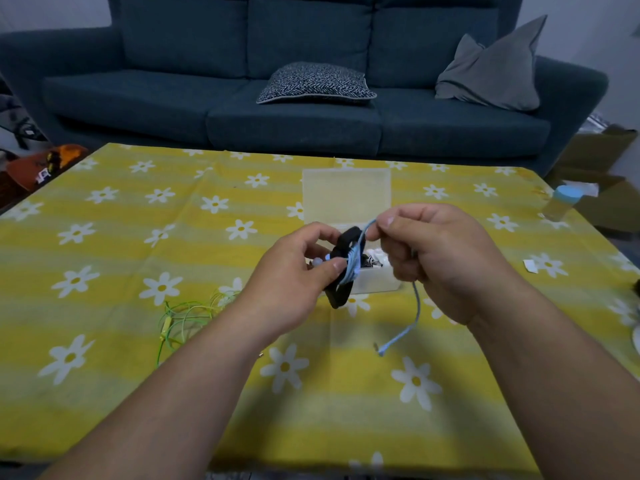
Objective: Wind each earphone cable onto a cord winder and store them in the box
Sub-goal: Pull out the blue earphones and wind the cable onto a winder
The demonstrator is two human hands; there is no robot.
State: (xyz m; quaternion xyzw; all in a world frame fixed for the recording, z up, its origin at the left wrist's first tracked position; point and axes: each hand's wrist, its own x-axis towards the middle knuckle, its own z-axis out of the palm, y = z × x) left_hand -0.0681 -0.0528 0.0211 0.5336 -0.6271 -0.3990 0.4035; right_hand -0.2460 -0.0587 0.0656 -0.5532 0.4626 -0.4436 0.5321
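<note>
My left hand (294, 278) grips a black cord winder (343, 268) above the table, thumb pressed on several turns of light blue earphone cable (417, 310) wound round its middle. My right hand (440, 251) pinches that cable just right of the winder's top. The loose end hangs down below my right hand, and its plug tip lies near the cloth. A clear plastic box (346, 195) stands open behind my hands, its lid upright, with white items partly hidden inside. A green earphone cable (183, 317) lies tangled on the cloth to the left.
The table wears a yellow cloth with white daisies (104, 237). A clear bottle with a blue cap (562, 202) stands at the right edge. A small white scrap (530, 265) lies on the right. A blue sofa (311, 98) with cushions sits beyond.
</note>
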